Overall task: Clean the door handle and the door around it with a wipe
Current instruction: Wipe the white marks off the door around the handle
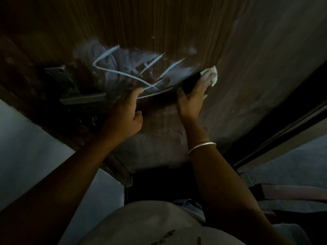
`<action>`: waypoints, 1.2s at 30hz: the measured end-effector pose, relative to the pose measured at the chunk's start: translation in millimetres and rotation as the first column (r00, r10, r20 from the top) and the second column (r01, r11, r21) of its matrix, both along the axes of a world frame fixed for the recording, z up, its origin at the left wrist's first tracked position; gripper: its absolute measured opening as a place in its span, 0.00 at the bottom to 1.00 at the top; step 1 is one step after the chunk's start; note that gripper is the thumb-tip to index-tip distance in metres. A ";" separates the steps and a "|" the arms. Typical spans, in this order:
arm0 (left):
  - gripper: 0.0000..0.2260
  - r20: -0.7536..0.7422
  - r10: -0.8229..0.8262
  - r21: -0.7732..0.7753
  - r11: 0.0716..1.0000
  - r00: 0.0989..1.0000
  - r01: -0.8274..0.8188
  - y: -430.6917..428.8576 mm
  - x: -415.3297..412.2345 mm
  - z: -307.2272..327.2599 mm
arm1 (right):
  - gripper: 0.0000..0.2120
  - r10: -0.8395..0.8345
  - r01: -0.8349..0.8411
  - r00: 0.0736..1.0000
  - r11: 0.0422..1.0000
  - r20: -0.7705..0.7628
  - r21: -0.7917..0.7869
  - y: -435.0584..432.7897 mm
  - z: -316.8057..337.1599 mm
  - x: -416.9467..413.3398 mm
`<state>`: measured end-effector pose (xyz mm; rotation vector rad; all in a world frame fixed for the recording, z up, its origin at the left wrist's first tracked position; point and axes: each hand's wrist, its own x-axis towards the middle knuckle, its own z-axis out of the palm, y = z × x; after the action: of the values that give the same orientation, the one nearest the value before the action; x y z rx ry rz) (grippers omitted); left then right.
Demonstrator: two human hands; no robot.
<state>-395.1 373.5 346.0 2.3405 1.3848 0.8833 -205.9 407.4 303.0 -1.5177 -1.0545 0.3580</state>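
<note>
Dim light. One door (pixel 177 23), pale scribbles (pixel 123 68) mid-panel. One lever handle (pixel 83 99) at left. One white wipe (pixel 211 75), right of the scribbles, pressed to the door under the right hand (pixel 192 93), whose fingers lie stretched over it, blurred. One bangle (pixel 201 147) on that wrist. Left hand (pixel 123 112) holds nothing, fingers loosely extended, just right of the handle's end.

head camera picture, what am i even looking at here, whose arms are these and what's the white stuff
No machine here: one camera worn on a person's head looks forward and down, so both bare arms are the wearer's. The brown surface is a door with a metal door handle at left. The right hand presses a white wipe flat against it, beside pale scribbled marks. The left hand rests against the door near the handle, holding nothing.
</note>
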 end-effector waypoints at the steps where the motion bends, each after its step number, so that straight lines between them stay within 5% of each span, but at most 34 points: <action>1: 0.27 0.009 0.007 -0.007 1.000 1.000 -0.007 -0.1 -0.4 -0.9 | 0.45 -0.002 -0.001 1.000 0.997 -0.026 -0.080 -3.6 -5.3 -7.0; 4: 0.27 0.007 0.029 -0.022 0.999 1.000 -0.028 -1.6 0.2 -3.6 | 0.45 0.199 -0.149 0.944 0.969 0.264 -0.195 -23.0 -27.9 -41.9; 6: 0.27 0.012 0.033 -0.027 0.999 0.999 -0.033 -2.7 1.0 -4.5 | 0.46 0.278 -0.213 0.775 0.960 0.568 -0.181 -25.0 -33.8 -58.2; 9: 0.26 0.019 0.066 -0.036 0.997 0.998 -0.065 -5.8 -4.6 -6.6 | 0.47 0.076 -0.033 0.670 0.997 0.738 -0.073 -8.5 -21.6 -46.1; 14: 0.26 0.045 0.151 -0.074 0.986 0.988 -0.147 -9.6 -18.9 -6.0 | 0.48 -0.140 0.140 0.810 0.989 0.569 0.044 4.4 -1.4 -4.9; 18: 0.26 0.068 0.154 -0.065 0.987 0.986 -0.150 -8.4 -14.2 -0.6 | 0.43 0.099 -0.123 0.584 0.992 0.806 -0.033 -7.7 -14.9 -44.1; 20: 0.26 0.072 0.137 -0.054 0.990 0.988 -0.134 -7.9 -15.9 0.4 | 0.41 0.086 -0.138 0.514 0.990 0.854 -0.016 -5.4 -14.0 -35.9; 25: 0.28 0.122 0.199 -0.073 0.979 0.972 -0.192 -6.9 -24.4 0.1 | 0.46 -0.169 0.113 0.741 0.985 0.650 0.128 10.6 20.7 -6.2; 31: 0.27 0.081 0.120 -0.031 0.993 0.989 -0.118 -7.2 -13.8 4.8 | 0.40 0.096 -0.176 0.423 0.984 0.901 -0.022 -3.7 6.0 -46.1; 32: 0.27 0.081 0.116 -0.022 0.993 0.990 -0.115 -7.6 -16.1 5.4 | 0.40 0.085 -0.129 0.434 0.991 0.897 -0.032 -4.3 1.7 -37.1; 36: 0.28 0.147 0.198 -0.059 0.980 0.969 -0.191 -9.5 -33.5 4.1 | 0.48 -0.167 0.172 0.758 0.984 0.631 0.054 6.8 17.7 1.0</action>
<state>-428.7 364.0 350.2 2.0820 1.5709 1.0505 -205.0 414.1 320.7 -1.7759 -1.4160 -0.3186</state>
